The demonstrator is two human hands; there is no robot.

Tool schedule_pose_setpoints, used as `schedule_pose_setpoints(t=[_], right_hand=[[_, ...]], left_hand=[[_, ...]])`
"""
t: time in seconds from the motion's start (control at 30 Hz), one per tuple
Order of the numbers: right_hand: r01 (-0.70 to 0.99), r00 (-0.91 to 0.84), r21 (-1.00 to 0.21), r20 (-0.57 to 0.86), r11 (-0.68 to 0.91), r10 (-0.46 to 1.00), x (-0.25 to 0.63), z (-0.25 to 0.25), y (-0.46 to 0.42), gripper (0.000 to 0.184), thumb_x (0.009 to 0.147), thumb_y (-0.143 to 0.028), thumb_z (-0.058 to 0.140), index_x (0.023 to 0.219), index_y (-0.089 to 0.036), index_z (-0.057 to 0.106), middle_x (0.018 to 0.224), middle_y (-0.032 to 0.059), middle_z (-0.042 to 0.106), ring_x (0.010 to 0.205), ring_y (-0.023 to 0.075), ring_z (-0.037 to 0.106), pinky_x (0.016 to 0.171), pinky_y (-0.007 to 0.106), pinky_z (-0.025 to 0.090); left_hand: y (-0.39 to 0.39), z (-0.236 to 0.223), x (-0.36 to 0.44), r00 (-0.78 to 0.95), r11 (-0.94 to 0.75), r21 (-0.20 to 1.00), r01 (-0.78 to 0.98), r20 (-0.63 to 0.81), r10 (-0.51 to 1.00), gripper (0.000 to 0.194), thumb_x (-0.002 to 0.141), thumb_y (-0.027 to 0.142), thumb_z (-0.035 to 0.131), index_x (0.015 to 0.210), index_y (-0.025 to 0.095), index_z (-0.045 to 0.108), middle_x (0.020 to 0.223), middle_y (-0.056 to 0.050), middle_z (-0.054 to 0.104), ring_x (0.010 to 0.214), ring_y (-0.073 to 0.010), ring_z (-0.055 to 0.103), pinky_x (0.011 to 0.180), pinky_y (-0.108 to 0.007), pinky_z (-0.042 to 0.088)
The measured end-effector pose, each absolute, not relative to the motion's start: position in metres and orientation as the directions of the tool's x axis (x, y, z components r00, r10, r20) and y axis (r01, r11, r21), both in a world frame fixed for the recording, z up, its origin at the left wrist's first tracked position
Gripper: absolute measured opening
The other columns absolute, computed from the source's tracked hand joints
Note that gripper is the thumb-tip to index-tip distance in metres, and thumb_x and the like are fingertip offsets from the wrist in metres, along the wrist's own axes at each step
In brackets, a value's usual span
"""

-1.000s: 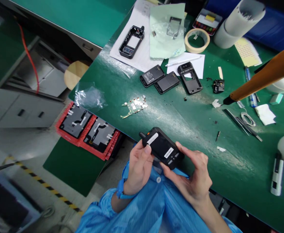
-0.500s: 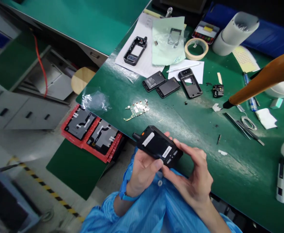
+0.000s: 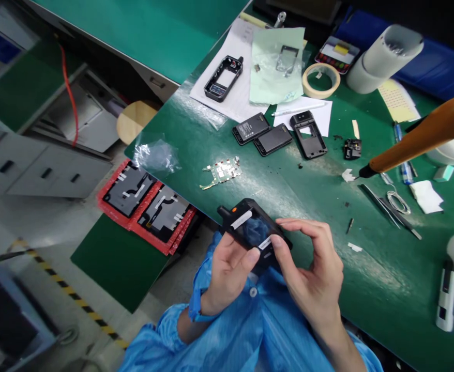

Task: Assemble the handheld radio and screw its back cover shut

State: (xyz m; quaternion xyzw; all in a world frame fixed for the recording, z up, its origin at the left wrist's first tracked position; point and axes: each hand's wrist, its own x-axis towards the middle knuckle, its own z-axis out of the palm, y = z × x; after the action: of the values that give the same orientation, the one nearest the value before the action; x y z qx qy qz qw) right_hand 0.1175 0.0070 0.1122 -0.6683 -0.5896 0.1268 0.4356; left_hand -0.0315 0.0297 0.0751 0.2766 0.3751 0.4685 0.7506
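A black rugged handset with a stubby antenna and an orange button is held over the table's near edge, its screen tilted up toward me. Two white labels cross its face. My left hand grips it from below, with the thumb on its lower edge. On the other side, my right hand has its thumb on the screen near the lower label and its forefinger along the far edge. Beyond the handset lies a bare circuit board. Two black batteries and a black back housing lie farther off.
An open handset frame rests on white paper. Masking tape and a white tube stand at the back. An orange-handled tool reaches in from the right, above tweezers. Screen parts in red wrap sit lower left.
My right thumb has moved from the handset's lower edge onto its face, by the lower label. The left hand shifted from the antenna end to underneath. The handset tilted, and reflections now show in its screen.
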Motion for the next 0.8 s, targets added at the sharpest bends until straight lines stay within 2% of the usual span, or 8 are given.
schedule_pose_setpoints(t=[0.13,0.27,0.4,0.53,0.67,0.8], right_hand=[[0.631,0.253,-0.773,0.280,0.061,0.926,0.118,0.115,0.013,0.006,0.112,-0.026,0.074,0.112,-0.026,0.067,0.113,0.0045,0.081,0.104,0.0233,0.079,0.092,0.041,0.061],[0.620,0.240,-0.782,0.263,0.061,0.934,0.120,0.115,0.014,0.008,0.112,-0.026,0.073,0.106,-0.026,0.069,0.113,0.0041,0.080,0.106,0.0228,0.078,0.093,0.040,0.060],[0.733,0.210,-0.673,0.363,0.099,0.908,0.120,0.111,0.012,0.006,0.110,-0.021,0.076,0.109,-0.024,0.070,0.116,0.0053,0.081,0.109,0.0239,0.077,0.096,0.041,0.056],[0.801,0.160,-0.569,0.502,0.186,0.850,0.119,0.107,0.011,0.011,0.108,-0.014,0.078,0.109,-0.021,0.071,0.112,0.0042,0.082,0.100,0.0193,0.077,0.091,0.037,0.055],[0.788,0.131,-0.558,0.564,0.260,0.815,0.118,0.105,0.011,0.011,0.107,-0.010,0.078,0.104,-0.018,0.072,0.107,0.0036,0.080,0.094,0.0162,0.074,0.092,0.036,0.057],[0.760,0.119,-0.577,0.577,0.299,0.808,0.120,0.103,0.008,0.010,0.107,-0.010,0.077,0.103,-0.018,0.073,0.109,0.0038,0.080,0.094,0.0163,0.073,0.092,0.036,0.059]], left_hand=[[0.025,0.070,-0.029,0.221,0.377,0.785,-0.491,-0.306,0.926,0.050,0.092,0.044,0.097,0.135,0.024,0.081,0.129,-0.013,0.088,0.122,-0.0302,0.086,0.113,-0.043,0.069],[0.028,0.069,-0.025,0.195,0.361,0.778,-0.515,-0.304,0.933,0.050,0.091,0.039,0.098,0.135,0.024,0.079,0.131,-0.012,0.088,0.119,-0.0273,0.086,0.108,-0.037,0.070],[0.034,0.074,-0.024,0.220,0.388,0.765,-0.514,-0.320,0.922,0.049,0.092,0.040,0.098,0.133,0.022,0.078,0.129,-0.011,0.088,0.121,-0.0260,0.085,0.107,-0.034,0.069],[0.038,0.080,-0.028,0.278,0.434,0.751,-0.497,-0.336,0.900,0.042,0.093,0.039,0.097,0.125,0.021,0.079,0.123,-0.010,0.088,0.117,-0.0260,0.085,0.105,-0.035,0.069],[0.040,0.083,-0.031,0.335,0.481,0.713,-0.509,-0.351,0.874,0.042,0.093,0.037,0.097,0.127,0.021,0.078,0.124,-0.010,0.086,0.119,-0.0263,0.083,0.107,-0.035,0.067],[0.044,0.089,-0.033,0.376,0.523,0.676,-0.520,-0.369,0.850,0.041,0.093,0.037,0.097,0.126,0.021,0.080,0.120,-0.009,0.087,0.114,-0.0260,0.084,0.104,-0.036,0.069]])
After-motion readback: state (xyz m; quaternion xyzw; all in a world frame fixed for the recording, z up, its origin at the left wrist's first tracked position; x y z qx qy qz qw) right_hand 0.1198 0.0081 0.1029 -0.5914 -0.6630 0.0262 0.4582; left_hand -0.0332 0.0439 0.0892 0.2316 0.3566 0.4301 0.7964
